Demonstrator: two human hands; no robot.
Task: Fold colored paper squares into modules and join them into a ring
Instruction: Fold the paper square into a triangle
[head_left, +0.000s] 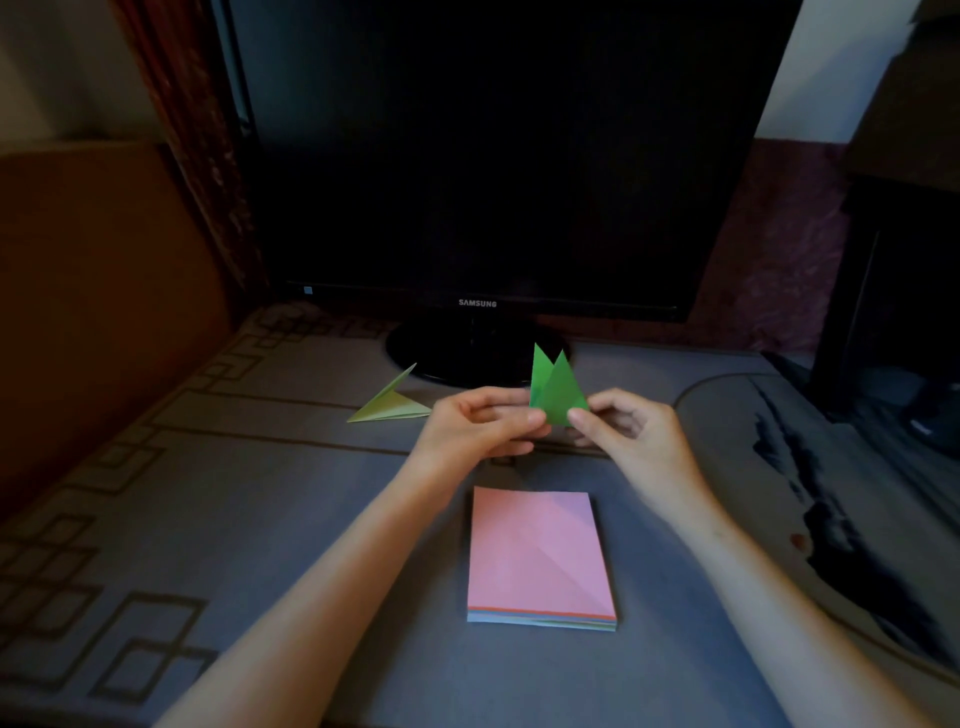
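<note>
A dark green folded paper module (557, 391) with two upright points is held above the table. My left hand (478, 426) pinches its lower left edge, and my right hand (628, 428) pinches its lower right corner. A light green folded module (390, 405) lies flat on the table to the left of my hands. Nearer to me lies a stack of colored paper squares (540, 558) with a pink sheet on top.
A black monitor (493, 156) on a round base (467, 358) stands right behind my hands. The table carries a grey patterned cloth (234, 493). A dark cabinet (898, 260) stands at the right, a wooden panel (98, 291) at the left.
</note>
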